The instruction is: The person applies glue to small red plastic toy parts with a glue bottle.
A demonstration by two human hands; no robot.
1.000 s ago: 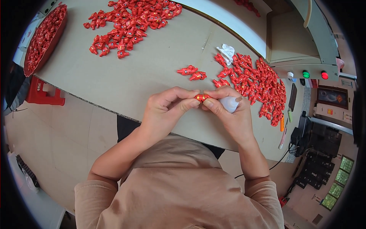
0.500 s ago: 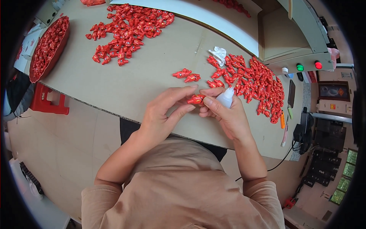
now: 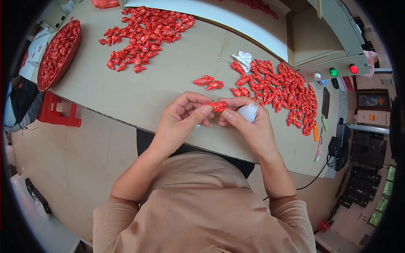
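A small red figurine with gold marks is pinched between both hands over the table's near edge. My left hand closes thumb and fingers on its left end. At its right end, the thumb and forefinger of my right hand grip it. That same right hand also keeps a small white squeeze bottle with a thin tip tucked against its fingers. Two loose red figurines lie just beyond my hands. Curled fingers hide part of the held piece.
A large pile of red figurines spreads to the right, beside a crumpled white tissue. Another pile lies far left. A red basin full of them stands at the left edge. An orange-handled tool lies at the right.
My left thumb and fingers have closed on the left end of the red figurine. The squeeze bottle has tilted slightly in my right hand. The whole view has shifted a little.
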